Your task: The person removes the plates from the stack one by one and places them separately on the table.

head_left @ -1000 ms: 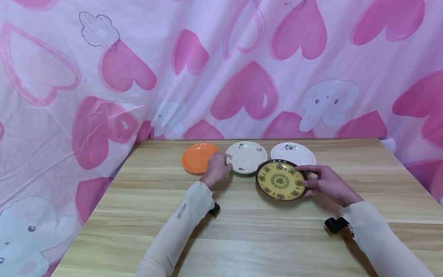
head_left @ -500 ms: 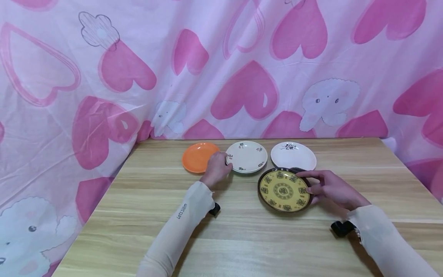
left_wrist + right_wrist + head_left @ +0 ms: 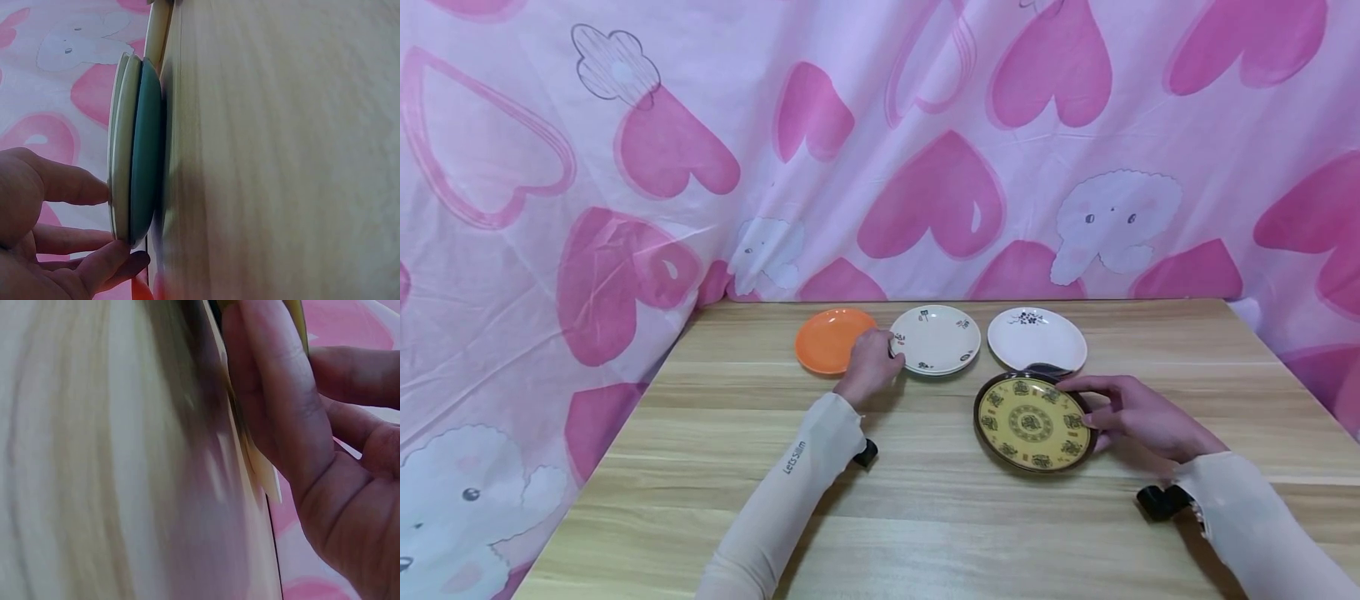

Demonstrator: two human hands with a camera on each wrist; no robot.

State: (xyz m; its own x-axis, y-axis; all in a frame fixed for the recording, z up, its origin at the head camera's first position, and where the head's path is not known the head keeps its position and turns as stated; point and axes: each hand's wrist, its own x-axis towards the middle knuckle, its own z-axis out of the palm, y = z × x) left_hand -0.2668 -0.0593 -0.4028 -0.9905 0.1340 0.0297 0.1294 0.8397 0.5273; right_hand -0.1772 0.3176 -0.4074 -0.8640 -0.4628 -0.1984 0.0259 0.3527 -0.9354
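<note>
In the head view my right hand (image 3: 1138,417) grips the right rim of a round yellow plate (image 3: 1030,423) with a dark brown edge and dark printed motifs. Its thumb lies on the face and other fingers reach underneath. The plate is tilted over the table. My left hand (image 3: 871,367) holds the left rim of a plate stack. Cream plates with small dark prints (image 3: 934,337) lie on top, and a teal plate (image 3: 146,156) shows beneath them in the left wrist view, fingertips at the edges.
An orange plate (image 3: 829,343) lies left of the stack, partly behind the left hand. To the right, a white plate with a dark floral print (image 3: 1037,340) sits behind the yellow plate. A pink heart-print cloth (image 3: 940,192) hangs behind the wooden table (image 3: 925,517).
My right hand has drawn the yellow plate toward me and to the right, off the front of the white plate and away from the cream stack. The left hand stays put.
</note>
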